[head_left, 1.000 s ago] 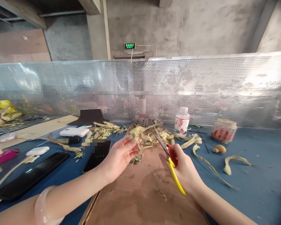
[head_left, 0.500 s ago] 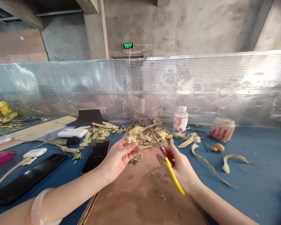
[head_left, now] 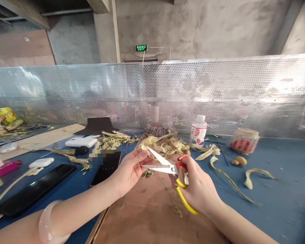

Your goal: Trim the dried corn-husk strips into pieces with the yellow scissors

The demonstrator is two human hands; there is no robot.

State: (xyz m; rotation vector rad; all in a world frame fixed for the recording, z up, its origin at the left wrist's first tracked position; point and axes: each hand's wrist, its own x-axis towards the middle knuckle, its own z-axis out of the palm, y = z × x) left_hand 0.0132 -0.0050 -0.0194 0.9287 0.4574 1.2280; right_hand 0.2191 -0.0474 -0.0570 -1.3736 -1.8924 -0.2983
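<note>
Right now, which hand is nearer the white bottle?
Right. The right hand, gripping the scissors, is below the bottle; the left hand, pinching a husk piece, sits farther left.

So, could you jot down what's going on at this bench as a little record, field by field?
Left hand: the left hand pinches a pale leaf strip at its fingertips
Right hand: the right hand holds scissors, blades open, tips toward the left fingers
Under the hands: brown board on a blue table
Behind the hands: pile of leaf scraps, bottle, jar
Left of the board: dark phone
</note>
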